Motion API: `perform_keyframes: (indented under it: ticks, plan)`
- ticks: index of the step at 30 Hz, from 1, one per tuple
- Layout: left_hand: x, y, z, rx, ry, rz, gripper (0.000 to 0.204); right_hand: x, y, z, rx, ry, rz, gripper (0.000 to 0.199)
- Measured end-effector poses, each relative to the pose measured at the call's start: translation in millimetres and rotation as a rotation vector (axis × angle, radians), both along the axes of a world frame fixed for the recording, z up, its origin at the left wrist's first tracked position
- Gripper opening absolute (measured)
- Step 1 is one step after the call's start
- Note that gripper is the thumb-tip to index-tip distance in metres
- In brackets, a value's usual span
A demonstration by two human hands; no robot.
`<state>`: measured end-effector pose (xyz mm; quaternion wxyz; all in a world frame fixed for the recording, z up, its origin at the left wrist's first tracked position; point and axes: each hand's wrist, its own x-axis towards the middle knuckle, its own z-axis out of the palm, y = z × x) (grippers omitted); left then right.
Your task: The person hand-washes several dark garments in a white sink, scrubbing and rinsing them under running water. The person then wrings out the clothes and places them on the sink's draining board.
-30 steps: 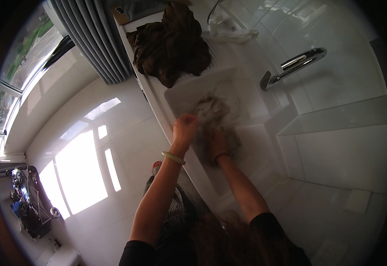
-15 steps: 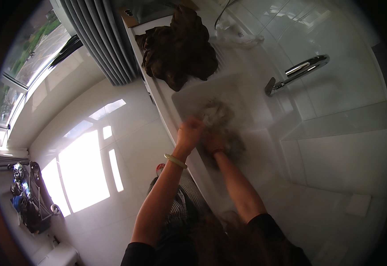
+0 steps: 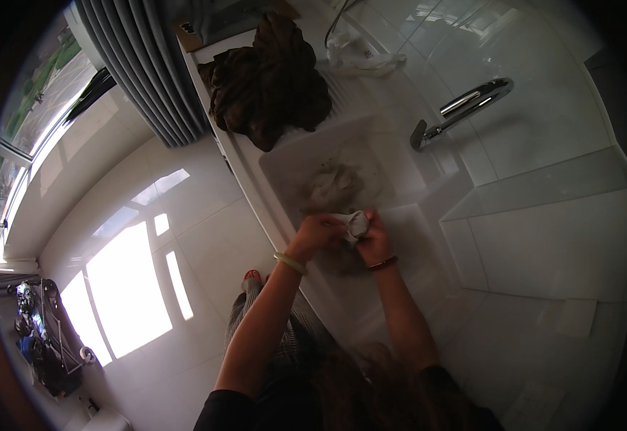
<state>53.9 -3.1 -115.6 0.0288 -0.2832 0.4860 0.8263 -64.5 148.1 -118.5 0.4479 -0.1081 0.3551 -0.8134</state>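
We have drawn the pale cloth [image 3: 357, 224] back from the soapy water, our left hand [image 3: 318, 234] and right hand [image 3: 373, 243] clamping fingers on it above the sink [image 3: 285, 169]; wringing seems underway, needing a firm twist next.

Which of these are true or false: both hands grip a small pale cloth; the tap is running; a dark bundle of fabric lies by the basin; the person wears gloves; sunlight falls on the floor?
1. Both hands, left hand and right hand, grip a small pale cloth. True.
2. The tap is running. False: no stream of water shows under it.
3. A dark bundle of fabric lies by the basin. True.
4. The person wears gloves. False: the hands are bare, with a bracelet on each wrist.
5. Sunlight falls on the floor. True.
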Motion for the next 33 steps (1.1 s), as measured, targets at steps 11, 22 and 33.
perform_keyframes:
  ticks: [11,22,33]
  plan:
    - [-13.4,18.4,-26.8,0.245,0.081,0.246,0.022,-7.4,11.8,-19.3,0.596,0.219,-0.070,0.027]
    - [-31.4,35.1,-58.0,-0.220,-0.196,0.328,0.018,-27.5,24.6,-49.9,0.504,-0.428,0.024,0.035]
    - [-11.7,43.0,-76.8,0.525,-0.046,0.317,0.021,-22.3,7.2,-17.4,1.386,0.751,0.050,0.047]
